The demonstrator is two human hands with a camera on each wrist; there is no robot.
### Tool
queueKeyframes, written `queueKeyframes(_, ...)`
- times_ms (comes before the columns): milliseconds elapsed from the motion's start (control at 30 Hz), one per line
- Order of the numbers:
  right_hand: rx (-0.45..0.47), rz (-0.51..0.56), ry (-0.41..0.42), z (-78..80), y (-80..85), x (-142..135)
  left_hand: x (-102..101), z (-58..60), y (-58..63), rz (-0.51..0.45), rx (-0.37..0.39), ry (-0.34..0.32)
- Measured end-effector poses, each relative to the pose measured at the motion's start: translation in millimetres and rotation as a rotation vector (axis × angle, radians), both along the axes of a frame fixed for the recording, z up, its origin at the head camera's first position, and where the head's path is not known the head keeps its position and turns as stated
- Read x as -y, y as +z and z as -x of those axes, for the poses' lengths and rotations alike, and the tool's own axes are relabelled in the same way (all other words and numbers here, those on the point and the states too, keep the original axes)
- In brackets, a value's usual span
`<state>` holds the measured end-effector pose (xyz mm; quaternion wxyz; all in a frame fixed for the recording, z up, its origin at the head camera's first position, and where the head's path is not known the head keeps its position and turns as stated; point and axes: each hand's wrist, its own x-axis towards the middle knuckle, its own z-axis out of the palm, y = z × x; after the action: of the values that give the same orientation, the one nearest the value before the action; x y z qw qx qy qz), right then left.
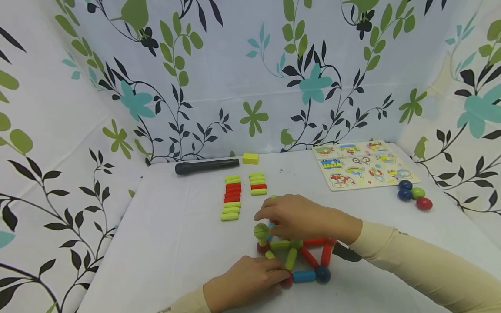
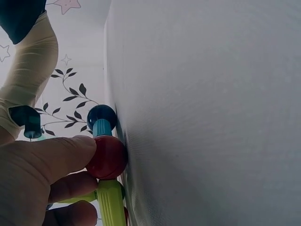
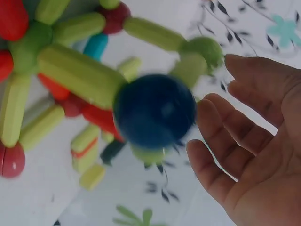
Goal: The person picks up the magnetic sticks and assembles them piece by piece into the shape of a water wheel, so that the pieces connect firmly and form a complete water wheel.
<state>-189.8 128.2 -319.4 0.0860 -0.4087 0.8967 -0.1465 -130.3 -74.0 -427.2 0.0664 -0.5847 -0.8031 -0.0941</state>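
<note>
A frame of magnetic rods and balls (image 1: 290, 259) lies on the white cloth, with red, green and blue rods meeting at coloured balls. My left hand (image 1: 250, 278) grips its front-left corner, thumb and fingers at a red ball (image 2: 107, 157); a green rod (image 2: 111, 202) and a blue rod (image 2: 101, 127) join that ball. Over the frame's back part hovers my right hand (image 1: 303, 217), fingers loosely bent and holding nothing. Its fingertips are close to a green ball (image 3: 202, 52) and a dark blue ball (image 3: 155, 110). A green ball (image 1: 261, 230) stands raised at the frame's left corner.
Two columns of loose green and red rods (image 1: 232, 200) lie beyond the frame. Farther back are a black microphone (image 1: 206, 166) and a yellow block (image 1: 250, 158). A picture puzzle board (image 1: 336, 184) and several loose balls (image 1: 424, 204) lie at the right.
</note>
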Motion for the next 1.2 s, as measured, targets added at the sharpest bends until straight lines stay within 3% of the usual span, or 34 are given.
queueKeyframes(233, 0.031, 0.174, -0.185, -7.3, 7.2, -57.1, 4.2, 1.2, 0.7, 0.072, 0.118, 0.013)
queueKeyframes(400, 0.049, 0.174, -0.336, -13.6, -6.8, -104.0, 26.4, 8.8, 2.6, -0.037, 0.192, 0.069)
queueKeyframes(467, 0.079, 0.161, -0.385, -14.4, -16.4, -119.8, 39.8, 20.4, 7.3, -0.113, 0.198, 0.151)
queueKeyframes(600, 0.143, 0.124, -0.454, -14.4, -40.5, -141.3, 61.1, 58.8, 14.5, -0.177, 0.118, 0.432)
queueKeyframes(700, 0.175, 0.108, -0.468, -14.0, -58.8, -147.9, 69.2, 86.8, 12.9, -0.097, 0.070, 0.612)
queueKeyframes(767, 0.178, 0.103, -0.475, -14.0, -68.6, -151.2, 69.1, 101.2, 10.3, -0.017, 0.074, 0.669)
queueKeyframes(900, 0.166, 0.101, -0.479, -13.9, -79.4, -154.9, 65.6, 114.7, 5.4, 0.098, 0.078, 0.713)
queueKeyframes(1200, 0.162, 0.081, -0.474, -12.0, -88.2, -152.6, 64.8, 112.9, 1.3, 0.119, 0.084, 0.750)
